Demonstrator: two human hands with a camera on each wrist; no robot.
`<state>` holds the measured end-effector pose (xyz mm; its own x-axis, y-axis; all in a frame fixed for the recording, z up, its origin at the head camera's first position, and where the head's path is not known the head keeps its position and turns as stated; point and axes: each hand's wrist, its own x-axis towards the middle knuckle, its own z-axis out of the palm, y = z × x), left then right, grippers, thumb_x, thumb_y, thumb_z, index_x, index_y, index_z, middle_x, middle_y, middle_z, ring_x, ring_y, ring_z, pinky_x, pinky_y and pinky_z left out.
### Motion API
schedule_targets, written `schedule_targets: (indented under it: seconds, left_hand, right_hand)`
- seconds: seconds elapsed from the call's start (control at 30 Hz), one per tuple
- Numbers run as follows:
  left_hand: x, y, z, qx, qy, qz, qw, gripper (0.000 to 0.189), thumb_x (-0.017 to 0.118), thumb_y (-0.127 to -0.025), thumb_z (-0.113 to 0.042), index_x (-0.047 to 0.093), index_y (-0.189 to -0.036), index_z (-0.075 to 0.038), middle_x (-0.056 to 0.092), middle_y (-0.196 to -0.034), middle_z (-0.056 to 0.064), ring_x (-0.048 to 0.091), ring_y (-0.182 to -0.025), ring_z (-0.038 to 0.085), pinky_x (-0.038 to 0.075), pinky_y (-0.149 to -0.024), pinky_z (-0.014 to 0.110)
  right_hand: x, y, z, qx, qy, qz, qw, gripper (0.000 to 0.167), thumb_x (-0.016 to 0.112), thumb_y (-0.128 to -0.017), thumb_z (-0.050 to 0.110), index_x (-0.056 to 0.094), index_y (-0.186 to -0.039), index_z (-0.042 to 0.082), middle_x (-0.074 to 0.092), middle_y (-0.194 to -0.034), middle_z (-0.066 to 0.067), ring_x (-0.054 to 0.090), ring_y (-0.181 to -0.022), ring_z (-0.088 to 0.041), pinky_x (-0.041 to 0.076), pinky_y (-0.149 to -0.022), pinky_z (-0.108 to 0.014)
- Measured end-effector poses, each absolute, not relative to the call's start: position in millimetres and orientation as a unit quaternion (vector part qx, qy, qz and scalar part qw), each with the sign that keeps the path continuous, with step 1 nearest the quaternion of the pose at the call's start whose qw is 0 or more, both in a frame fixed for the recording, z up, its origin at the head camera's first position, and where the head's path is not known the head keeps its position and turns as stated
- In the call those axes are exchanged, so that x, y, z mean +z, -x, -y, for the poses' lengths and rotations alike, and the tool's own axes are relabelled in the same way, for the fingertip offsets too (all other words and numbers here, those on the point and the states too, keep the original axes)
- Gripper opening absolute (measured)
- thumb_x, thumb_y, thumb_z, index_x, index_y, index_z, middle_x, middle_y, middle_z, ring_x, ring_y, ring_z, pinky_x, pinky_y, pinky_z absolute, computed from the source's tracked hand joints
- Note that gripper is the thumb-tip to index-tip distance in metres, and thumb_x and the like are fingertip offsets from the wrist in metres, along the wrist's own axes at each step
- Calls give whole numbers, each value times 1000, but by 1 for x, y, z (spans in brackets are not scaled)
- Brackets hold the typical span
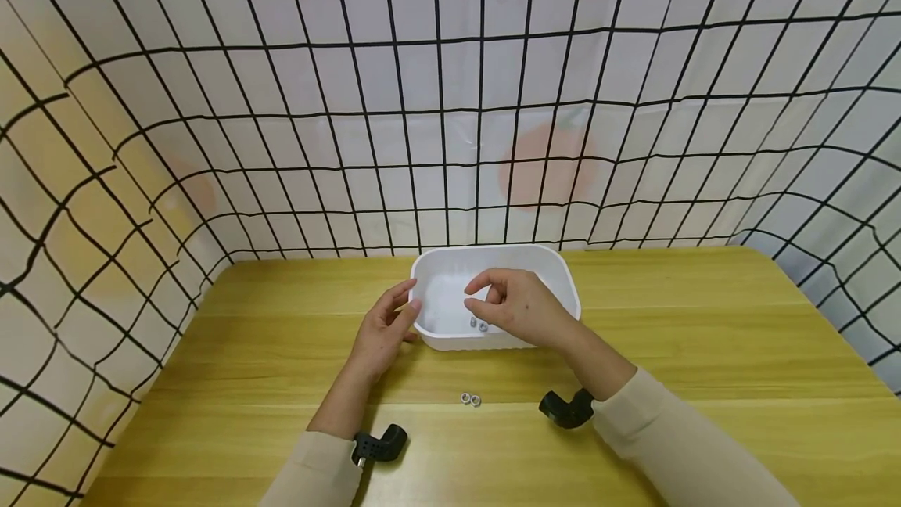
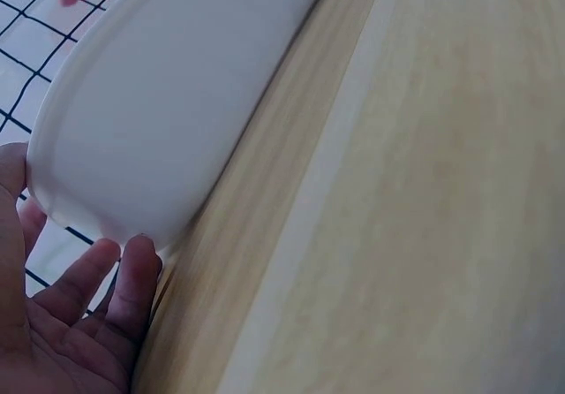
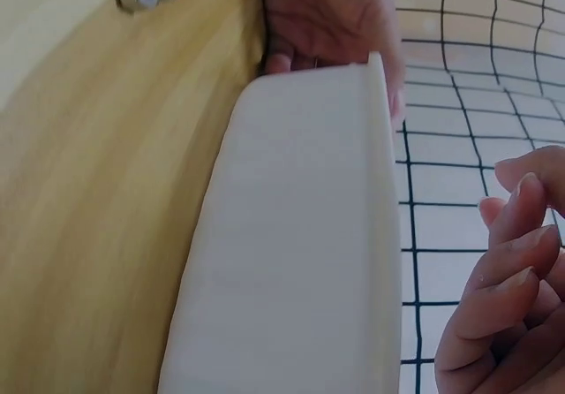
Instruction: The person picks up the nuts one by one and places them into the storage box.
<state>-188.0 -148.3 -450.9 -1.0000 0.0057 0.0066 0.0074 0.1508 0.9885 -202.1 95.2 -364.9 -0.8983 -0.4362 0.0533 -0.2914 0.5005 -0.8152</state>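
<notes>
A white plastic tray (image 1: 450, 341) stands on the wooden table. My left hand (image 1: 383, 333) holds its left end, thumb at the rim and fingers against the outer wall; in the left wrist view fingertips (image 2: 139, 248) touch the wall. Over the tray hovers my right hand (image 1: 519, 307), thumb and index finger apart with nothing visible between them. Below it, a pair of small metal nuts (image 1: 478, 325) lies on the tray floor. Two more hex nuts (image 1: 470, 399) sit side by side on the table in front of the tray.
Black wire grid (image 1: 461, 108) encloses the table's back and sides, with pale patterned cloth behind it. Black wrist mounts (image 1: 380, 443) stick out from both forearms above the wooden tabletop (image 1: 704, 350). The tray's far side is close to the back grid.
</notes>
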Motion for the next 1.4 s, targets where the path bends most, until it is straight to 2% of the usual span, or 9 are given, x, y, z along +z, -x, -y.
schedule_targets:
  seconds: [0.57, 1.13, 1.4]
  left_hand:
    - [-450, 188, 148, -653, 1, 757, 1, 43, 62, -103, -29, 55, -146, -27, 54, -149, 15, 62, -120, 32, 59, -76, 30]
    - [-451, 189, 149, -652, 8, 758, -2, 46, 62, -103, -31, 53, -148, -24, 52, -151, 17, 62, -124, 37, 59, -77, 30]
    - [-451, 188, 148, -651, 6, 759, 0, 46, 62, -103, -31, 53, -148, -23, 52, -151, 18, 61, -126, 37, 59, -77, 31]
  right_hand:
    - [-372, 171, -95, -464, 240, -847, 99, 17, 76, -90, 20, 74, -103, 11, 59, -66, 5, 46, -56, -8, 35, -50, -20]
    - [-389, 140, -100, -466, 252, -835, 151, 23, 75, -92, 20, 72, -109, 6, 61, -68, 6, 46, -54, -3, 34, -48, -18]
    - [-401, 134, -103, -465, 238, -835, 175, 25, 81, -88, 22, 73, -106, 7, 59, -64, 5, 46, -52, -4, 34, -46, -18]
